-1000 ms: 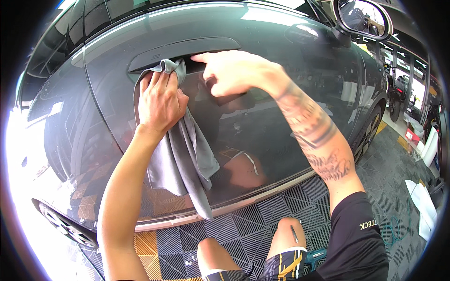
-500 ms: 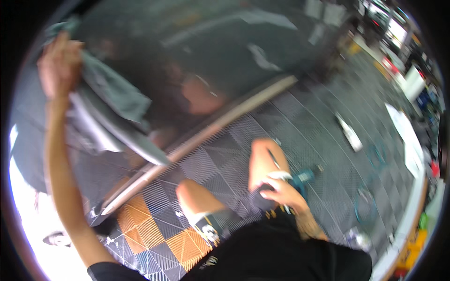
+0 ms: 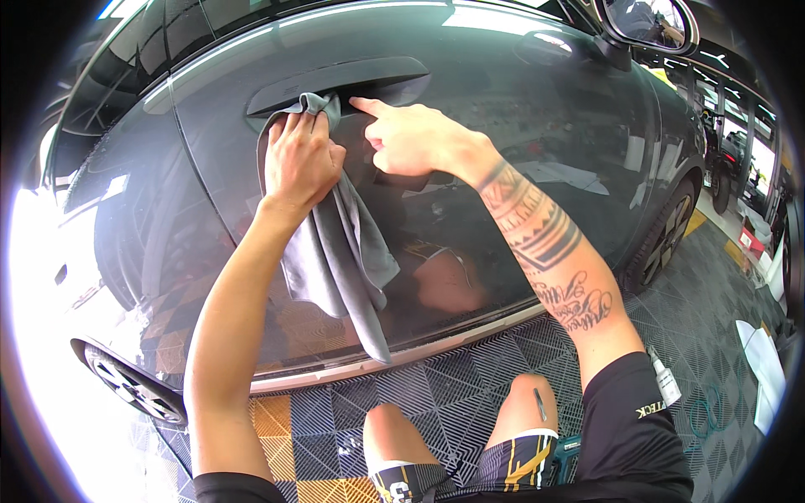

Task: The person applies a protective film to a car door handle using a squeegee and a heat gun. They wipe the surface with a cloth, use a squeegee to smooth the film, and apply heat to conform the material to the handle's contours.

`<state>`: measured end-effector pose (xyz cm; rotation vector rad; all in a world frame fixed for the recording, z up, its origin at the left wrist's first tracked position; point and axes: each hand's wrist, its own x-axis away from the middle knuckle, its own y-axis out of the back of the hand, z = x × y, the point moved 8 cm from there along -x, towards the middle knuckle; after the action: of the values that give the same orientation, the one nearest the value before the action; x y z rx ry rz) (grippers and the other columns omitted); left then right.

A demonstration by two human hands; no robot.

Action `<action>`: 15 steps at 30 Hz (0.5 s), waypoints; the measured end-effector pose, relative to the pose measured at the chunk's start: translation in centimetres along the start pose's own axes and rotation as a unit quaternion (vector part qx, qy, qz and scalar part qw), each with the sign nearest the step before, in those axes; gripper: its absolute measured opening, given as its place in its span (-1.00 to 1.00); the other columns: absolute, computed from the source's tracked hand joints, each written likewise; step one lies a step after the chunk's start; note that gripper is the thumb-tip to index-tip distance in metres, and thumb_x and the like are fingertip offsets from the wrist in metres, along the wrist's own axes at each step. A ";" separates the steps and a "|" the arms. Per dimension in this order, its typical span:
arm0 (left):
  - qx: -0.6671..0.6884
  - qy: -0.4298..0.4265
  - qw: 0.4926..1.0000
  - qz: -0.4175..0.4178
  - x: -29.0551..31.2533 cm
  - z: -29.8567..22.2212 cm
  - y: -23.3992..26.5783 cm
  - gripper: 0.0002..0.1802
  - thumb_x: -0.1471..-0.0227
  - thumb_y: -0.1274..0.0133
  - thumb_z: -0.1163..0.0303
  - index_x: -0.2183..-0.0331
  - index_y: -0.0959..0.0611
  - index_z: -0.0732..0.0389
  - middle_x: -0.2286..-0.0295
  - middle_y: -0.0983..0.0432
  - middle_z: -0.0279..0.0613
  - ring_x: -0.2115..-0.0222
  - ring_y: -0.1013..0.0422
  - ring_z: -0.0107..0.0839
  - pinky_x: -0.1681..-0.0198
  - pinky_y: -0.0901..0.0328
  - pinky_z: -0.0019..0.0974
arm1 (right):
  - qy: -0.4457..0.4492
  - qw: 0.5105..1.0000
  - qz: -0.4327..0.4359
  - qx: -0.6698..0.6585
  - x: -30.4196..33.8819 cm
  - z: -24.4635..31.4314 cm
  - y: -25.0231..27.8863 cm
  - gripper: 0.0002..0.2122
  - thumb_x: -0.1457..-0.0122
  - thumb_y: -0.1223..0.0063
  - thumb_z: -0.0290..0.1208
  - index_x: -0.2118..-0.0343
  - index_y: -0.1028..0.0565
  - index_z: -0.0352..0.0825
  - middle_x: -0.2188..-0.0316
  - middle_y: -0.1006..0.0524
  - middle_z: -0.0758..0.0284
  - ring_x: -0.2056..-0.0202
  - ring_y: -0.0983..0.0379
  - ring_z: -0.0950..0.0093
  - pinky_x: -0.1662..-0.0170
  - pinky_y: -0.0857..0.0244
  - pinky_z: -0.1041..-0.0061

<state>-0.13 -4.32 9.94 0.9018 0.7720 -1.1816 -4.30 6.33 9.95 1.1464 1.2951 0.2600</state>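
My left hand is closed round the top of a grey cloth at the left part of a car's door handle. The cloth hangs in folds down the dark grey door, with a corner of it poking up above my fingers. Just to the right, my right hand has its index finger stretched to the lower edge of the handle; whether the tip touches cannot be made out. Its other fingers are curled and hold nothing visible.
A thin dark tool lies on my right thigh, with a teal power tool beside it, partly hidden. A white bottle and white sheets lie on the tiled floor to the right. The side mirror juts out at upper right.
My view has swung up and left, squarely onto the door. The cloth in my left hand is now at the handle. My right hand has risen from beside my thigh to the handle.
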 end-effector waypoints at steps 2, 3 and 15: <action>0.005 -0.003 1.000 0.002 0.0 0.1 0.0 -0.62 0.15 0.06 0.34 0.27 -0.57 0.38 0.27 -0.50 0.02 0.15 -0.40 -0.12 -0.01 -0.19 -0.11 | -0.030 0.998 0.055 0.012 -1.1 -0.1 -0.6 -0.82 0.05 0.04 -0.36 0.49 -0.55 -0.33 -0.29 -0.14 0.19 0.25 -0.51 0.09 0.13 -0.40 0.24; 0.005 -0.001 1.000 0.007 0.0 0.2 0.0 -0.62 0.15 0.06 0.34 0.27 -0.57 0.38 0.27 -0.50 0.02 0.15 -0.40 -0.12 -0.02 -0.19 -0.11 | -0.042 0.997 0.065 0.011 -1.3 0.1 -0.6 -0.80 0.05 0.04 -0.35 0.45 -0.58 -0.31 -0.30 -0.11 0.20 0.22 -0.51 0.09 0.10 -0.40 0.25; 0.007 0.169 0.958 -0.233 14.1 8.1 4.8 -0.80 0.07 0.12 0.51 0.56 -0.57 0.37 0.08 -0.48 0.14 0.09 -0.42 0.02 -0.02 -0.28 -0.01 | -0.109 0.983 0.148 0.024 -1.9 0.2 -0.8 -0.73 0.05 0.08 -0.40 0.32 -0.63 -0.25 -0.37 0.09 0.27 0.15 -0.51 0.08 0.01 -0.38 0.26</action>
<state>7.90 -16.99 2.07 0.9770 1.3073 -1.4587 -5.13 4.51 10.45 1.3704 0.9405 0.3131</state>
